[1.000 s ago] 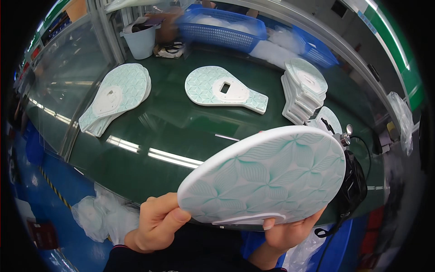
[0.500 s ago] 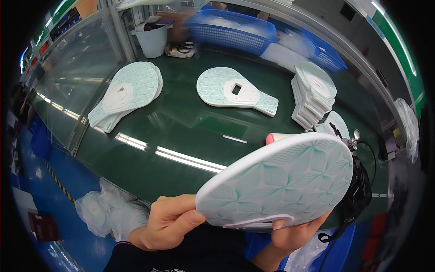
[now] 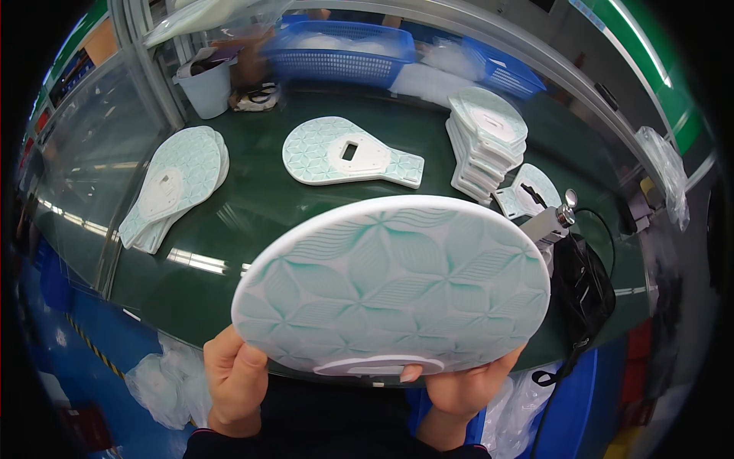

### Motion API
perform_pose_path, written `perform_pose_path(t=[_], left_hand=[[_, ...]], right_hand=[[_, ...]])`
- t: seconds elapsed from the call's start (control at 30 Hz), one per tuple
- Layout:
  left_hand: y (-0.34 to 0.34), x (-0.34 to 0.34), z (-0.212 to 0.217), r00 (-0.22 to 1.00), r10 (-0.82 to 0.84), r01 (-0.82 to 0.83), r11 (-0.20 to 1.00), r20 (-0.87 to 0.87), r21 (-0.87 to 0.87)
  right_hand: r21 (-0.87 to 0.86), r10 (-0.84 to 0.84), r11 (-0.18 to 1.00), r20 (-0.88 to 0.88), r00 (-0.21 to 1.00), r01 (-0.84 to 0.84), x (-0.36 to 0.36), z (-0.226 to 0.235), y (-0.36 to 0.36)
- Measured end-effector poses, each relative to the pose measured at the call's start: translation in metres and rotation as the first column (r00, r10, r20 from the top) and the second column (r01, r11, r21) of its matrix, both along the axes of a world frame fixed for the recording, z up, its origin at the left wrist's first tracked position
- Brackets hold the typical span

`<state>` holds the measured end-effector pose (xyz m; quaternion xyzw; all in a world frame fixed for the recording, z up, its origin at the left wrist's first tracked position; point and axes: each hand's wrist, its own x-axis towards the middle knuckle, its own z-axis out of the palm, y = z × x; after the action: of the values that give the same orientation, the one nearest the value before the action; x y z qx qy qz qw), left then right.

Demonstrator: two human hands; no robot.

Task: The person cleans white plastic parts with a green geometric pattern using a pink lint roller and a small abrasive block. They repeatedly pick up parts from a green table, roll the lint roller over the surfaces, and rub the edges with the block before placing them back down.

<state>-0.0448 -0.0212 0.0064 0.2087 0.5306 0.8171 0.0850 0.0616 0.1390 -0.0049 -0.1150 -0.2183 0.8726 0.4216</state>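
Bench: dark green work surface (image 3: 252, 229) runs across the view, with clear panels at its left and a metal rail along the back
Held piece: white round panel with a teal leaf pattern (image 3: 394, 283), raised in front of the chest and just above the near bench edge
Left hand: left hand (image 3: 235, 379) grips the panel's lower left rim, thumb on the patterned face, fingers hidden behind
Right hand: right hand (image 3: 466, 386) clamps the lower right rim, one fingertip showing by the small white tab at the bottom edge; both hands are closed on the panel, nothing else in them
Change: compared with a second ago the panel sits more central and tilts further up, so its patterned face now shows more fully and rounder where it was a flatter oval off to the right; the hands have kept the same hold on the lower rim
Meaning: I judge this a turning of the piece to look it over, not a setting down
Facing: patterned side turns toward the camera, tab edge nearest the body
Long axis: roughly left to right, right end a little higher
Nearby: flat paddle-shaped piece (image 3: 348, 153) lies mid bench, a pile of similar pieces (image 3: 176, 183) at left, a taller stack (image 3: 485, 138) at right, blue baskets (image 3: 336, 50) behind
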Motion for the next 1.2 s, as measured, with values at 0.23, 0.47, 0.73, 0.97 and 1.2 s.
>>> perform_pose_path(t=[0.23,0.47,0.73,0.97,1.2], left_hand=[[-0.003,-0.006,-0.005,0.999,-0.032,0.028,0.995,0.039,0.092],[-0.006,-0.011,-0.006,0.995,-0.075,0.064,0.983,0.057,0.172],[-0.002,-0.011,0.002,0.987,-0.062,0.033,0.981,0.147,0.189],[0.001,-0.016,-0.005,0.947,-0.29,0.258,0.942,0.138,0.214],[-0.002,0.004,-0.003,0.606,-0.778,0.791,0.612,0.166,-0.014]], right_hand=[[0.338,0.213,0.922,-0.035,0.976,-0.189,-0.006,0.01,0.008],[0.314,0.341,0.883,0.082,0.936,-0.349,-0.001,0.021,0.005],[0.409,0.461,0.754,0.228,0.858,-0.514,0.01,0.017,0.005],[0.055,0.589,0.808,-0.076,0.805,-0.586,-0.009,0.019,0.001],[0.2,0.526,0.851,-0.332,0.783,-0.486,-0.037,0.056,0.04]])
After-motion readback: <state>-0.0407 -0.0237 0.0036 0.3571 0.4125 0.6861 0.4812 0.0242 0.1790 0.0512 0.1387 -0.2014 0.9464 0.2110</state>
